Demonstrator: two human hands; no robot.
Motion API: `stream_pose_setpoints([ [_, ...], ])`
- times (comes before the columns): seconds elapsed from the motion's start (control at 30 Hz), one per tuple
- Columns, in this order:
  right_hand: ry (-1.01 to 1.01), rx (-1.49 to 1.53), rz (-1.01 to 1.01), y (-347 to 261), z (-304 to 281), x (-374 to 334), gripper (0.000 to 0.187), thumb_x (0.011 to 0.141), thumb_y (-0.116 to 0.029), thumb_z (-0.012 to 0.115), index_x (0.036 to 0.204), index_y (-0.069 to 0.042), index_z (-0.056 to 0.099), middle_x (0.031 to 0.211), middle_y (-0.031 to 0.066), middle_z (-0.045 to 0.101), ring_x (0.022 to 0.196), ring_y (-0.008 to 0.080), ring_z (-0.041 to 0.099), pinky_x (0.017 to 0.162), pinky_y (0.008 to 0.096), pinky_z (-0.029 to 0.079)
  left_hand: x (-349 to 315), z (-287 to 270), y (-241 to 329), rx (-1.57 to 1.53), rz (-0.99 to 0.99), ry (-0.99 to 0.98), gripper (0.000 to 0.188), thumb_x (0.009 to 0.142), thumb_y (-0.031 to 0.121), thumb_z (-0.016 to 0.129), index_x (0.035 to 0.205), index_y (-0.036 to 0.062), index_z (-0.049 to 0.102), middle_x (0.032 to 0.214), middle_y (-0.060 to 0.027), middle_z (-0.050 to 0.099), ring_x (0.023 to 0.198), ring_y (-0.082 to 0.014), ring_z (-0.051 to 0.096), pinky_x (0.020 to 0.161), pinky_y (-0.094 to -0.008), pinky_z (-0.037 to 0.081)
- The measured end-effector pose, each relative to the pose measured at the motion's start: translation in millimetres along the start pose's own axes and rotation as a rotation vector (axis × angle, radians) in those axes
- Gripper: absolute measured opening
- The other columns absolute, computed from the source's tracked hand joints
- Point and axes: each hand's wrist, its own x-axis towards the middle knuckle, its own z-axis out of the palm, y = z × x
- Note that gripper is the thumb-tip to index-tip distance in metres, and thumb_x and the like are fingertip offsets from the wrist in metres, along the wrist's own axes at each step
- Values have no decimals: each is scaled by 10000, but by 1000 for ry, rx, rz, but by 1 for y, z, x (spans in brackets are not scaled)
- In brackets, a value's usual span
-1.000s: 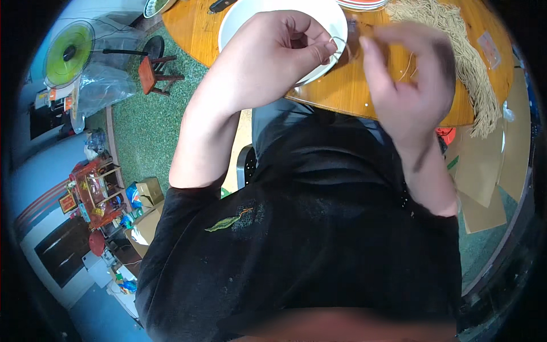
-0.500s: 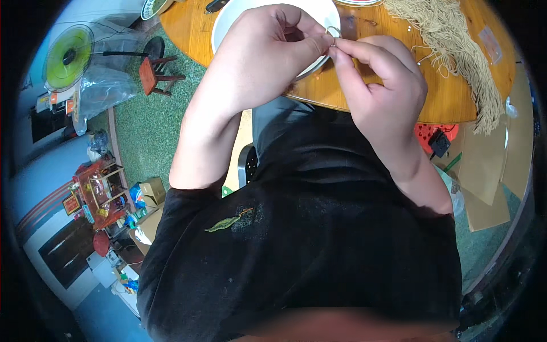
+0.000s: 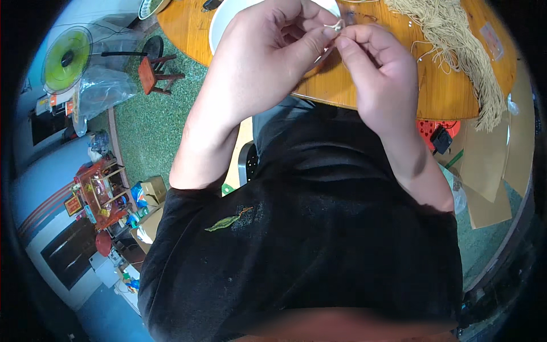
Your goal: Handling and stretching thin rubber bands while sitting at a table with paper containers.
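Note:
A short piece of pale cord point(image 3: 336, 26) is pinched between the fingertips of my two hands, over the front of the wooden table. My left hand point(image 3: 270, 60) is closed, thumb against fingers, with the cord showing above the thumb. Close beside it, my right hand point(image 3: 384, 74) pinches the cord between thumb and forefinger. The cord looks looped or bunched at the fingertips; its exact form is too small to tell. Behind my left hand stands a large white basin point(image 3: 219, 31), partly hidden.
A thick hank of beige cords point(image 3: 456, 45) lies across the right side of the wooden table point(image 3: 439, 102) and hangs over its edge. To the left on the green floor are a small wooden stool point(image 3: 147, 75) and a green fan point(image 3: 67, 58). Cardboard point(image 3: 484, 165) leans at right.
The open loop of cord above my left fingertips is now drawn into a smaller bunch. My right hand has turned slightly and its fingers are more curled.

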Motion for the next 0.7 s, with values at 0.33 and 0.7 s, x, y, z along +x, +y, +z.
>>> stream_pose_setpoints([
  [0.33, -80, 638, 438, 3, -9, 0, 236, 1034, -176, 691, 1149, 13, 774, 985, 29, 731, 891, 97, 618, 841, 256, 491, -11, -11, 7, 668, 613, 29, 215, 869, -52, 784, 1054, -1, 687, 979, -157, 693, 878, -305, 716, 739, -365, 575],
  [0.7, -107, 622, 430, 5, -9, -4, 248, 1039, -175, 690, 1175, 17, 770, 1010, 31, 742, 917, 96, 631, 854, 260, 506, -1, -6, -25, 709, 741, 134, 104, 890, 26, 837, 980, 9, 787, 959, -81, 784, 837, -183, 758, 749, -290, 604],
])
